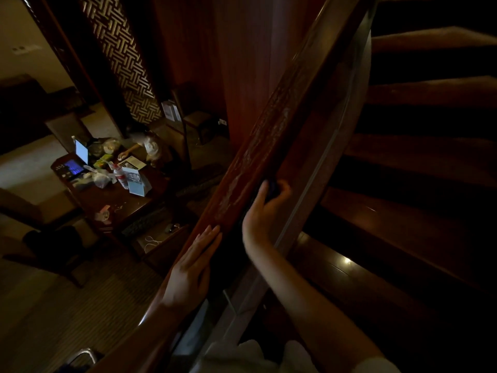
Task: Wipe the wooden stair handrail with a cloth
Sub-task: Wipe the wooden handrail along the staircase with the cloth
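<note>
"Along the right edge of the wooden handrail (269, 146), a person's right hand (265, 208) curls around a dark wad, seemingly the cloth (273, 188), held against the wood."

"And the left hand (192, 265)?"

"Laid flat on the rail's top lower down, fingers straight. Wiping looks under way, and pale streaks show higher up."

"Next move?"

"Probably a firm slide of the cloth up toward those streaks, with the flat hand steadying."

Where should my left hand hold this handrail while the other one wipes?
Probably the left edge of the handrail, below the right hand and its dark cloth. Come from the left, where the left hand lies flat: the top looks broad and flat, so hooking fingers over one edge suits it better than wrapping round.
</note>
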The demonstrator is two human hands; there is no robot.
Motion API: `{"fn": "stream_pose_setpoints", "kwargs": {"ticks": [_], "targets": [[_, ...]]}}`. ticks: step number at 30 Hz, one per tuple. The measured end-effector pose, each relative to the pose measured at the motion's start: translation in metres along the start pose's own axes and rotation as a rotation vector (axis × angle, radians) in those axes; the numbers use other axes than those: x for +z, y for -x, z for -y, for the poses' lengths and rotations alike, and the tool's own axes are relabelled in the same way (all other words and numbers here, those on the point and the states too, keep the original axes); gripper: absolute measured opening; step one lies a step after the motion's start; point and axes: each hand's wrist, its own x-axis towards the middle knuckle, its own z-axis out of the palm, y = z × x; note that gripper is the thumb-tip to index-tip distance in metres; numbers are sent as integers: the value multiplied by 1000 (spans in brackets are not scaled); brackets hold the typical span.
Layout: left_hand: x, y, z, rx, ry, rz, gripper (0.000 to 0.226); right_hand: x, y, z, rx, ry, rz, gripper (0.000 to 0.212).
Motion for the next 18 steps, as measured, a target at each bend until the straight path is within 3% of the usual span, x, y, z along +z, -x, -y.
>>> {"fn": "stream_pose_setpoints", "kwargs": {"ticks": [2,5,8,10,13,18], "targets": [[0,1,2,1,-2,5,47,2,-41,21,94,-137,-52,21],[-2,1,1,-7,0,9,49,-14,-55,23,108,-136,-9,14],[-3,-1,-2,-9,3,14,48,-37,9,-18,98,6,109,15],[-4,-1,-2,10,11,14,48,-60,67,-48,79,67,288,16],[-5,-1,0,14,22,8,50,-83,99,-67,-144,156,525,15],[-8,3,-5,-163,98,-60,67,-71,58,-45,-742,456,516,24]]}}
